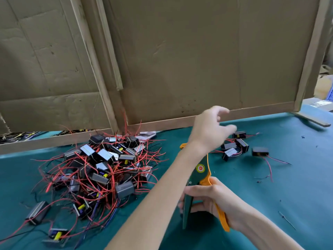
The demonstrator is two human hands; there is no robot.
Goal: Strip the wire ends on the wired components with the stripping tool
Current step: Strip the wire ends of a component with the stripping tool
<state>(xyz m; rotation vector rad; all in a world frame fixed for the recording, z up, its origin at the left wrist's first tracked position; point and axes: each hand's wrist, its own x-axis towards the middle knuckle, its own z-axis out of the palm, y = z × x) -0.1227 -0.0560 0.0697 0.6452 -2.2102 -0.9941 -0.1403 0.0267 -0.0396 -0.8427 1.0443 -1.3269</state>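
We see the right hand (214,197) gripping the stripping tool (195,177). The left hand (210,130), fingers loose and empty, hovers over a few wired components (234,147) on the table (297,186).

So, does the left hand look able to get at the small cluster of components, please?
Probably yes: the open left hand is just over the cluster of components, nothing between; the right hand holds the stripping tool short of it.
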